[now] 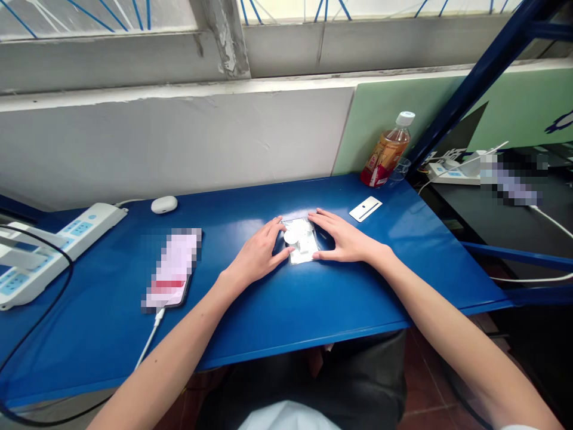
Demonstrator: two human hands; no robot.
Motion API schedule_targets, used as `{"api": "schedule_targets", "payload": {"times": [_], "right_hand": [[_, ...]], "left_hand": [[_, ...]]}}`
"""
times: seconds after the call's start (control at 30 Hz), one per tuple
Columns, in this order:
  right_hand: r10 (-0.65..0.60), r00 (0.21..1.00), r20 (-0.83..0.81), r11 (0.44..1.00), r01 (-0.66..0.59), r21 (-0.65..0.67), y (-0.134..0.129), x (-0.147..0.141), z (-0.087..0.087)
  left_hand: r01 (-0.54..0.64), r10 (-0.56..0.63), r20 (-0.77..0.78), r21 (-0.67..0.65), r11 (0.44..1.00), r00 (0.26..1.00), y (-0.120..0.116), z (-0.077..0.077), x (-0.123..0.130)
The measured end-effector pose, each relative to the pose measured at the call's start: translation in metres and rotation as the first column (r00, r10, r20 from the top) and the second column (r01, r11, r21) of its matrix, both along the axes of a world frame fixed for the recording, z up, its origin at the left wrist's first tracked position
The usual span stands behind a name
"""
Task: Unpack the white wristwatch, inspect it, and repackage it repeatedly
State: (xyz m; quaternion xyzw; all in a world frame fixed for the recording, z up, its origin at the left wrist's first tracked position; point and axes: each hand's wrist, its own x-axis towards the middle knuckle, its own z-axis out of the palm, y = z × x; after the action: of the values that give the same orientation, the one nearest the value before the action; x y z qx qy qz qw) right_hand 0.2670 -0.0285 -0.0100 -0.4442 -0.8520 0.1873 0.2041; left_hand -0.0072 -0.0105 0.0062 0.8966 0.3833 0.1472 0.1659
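Note:
On the blue table, in the middle of the head view, lies a small clear packet (305, 246) with white contents, one of them a round white piece (291, 234). My left hand (263, 249) rests at the packet's left side, thumb and fingers apart, their tips at its edge. From the right, my right hand (341, 236) touches the other edge with its fingertips, thumb spread away from the index finger. Neither hand is closed round the packet. Glare hides the details of the white contents.
The blue table (268, 322) also bears a phone (174, 269) with a cable, a white earbud case (164, 205) and a power strip (67, 245) at left. A white card (366, 209) and a drink bottle (385, 155) are at right, near a blue metal post (465, 83).

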Motion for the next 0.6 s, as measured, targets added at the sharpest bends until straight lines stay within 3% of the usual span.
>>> {"api": "schedule_targets", "payload": {"times": [0.27, 0.5, 0.6], "right_hand": [[0.013, 1.000, 0.012, 1.000, -0.014, 0.017, -0.0026, -0.0044, 0.0046], [-0.007, 0.999, 0.040, 1.000, 0.007, 0.010, -0.0028, -0.0059, 0.0051], [-0.013, 0.999, 0.047, 1.000, 0.013, 0.013, -0.0024, -0.0062, 0.0050]], "left_hand": [[-0.146, 0.141, 0.111, 0.037, 0.989, 0.984, -0.0012, -0.0050, 0.0029], [-0.012, -0.004, 0.138, 0.113, 0.993, 0.990, -0.0010, -0.0058, 0.0029], [-0.062, 0.040, 0.150, 0.149, 0.987, 0.988, -0.0026, -0.0054, 0.0042]]}}
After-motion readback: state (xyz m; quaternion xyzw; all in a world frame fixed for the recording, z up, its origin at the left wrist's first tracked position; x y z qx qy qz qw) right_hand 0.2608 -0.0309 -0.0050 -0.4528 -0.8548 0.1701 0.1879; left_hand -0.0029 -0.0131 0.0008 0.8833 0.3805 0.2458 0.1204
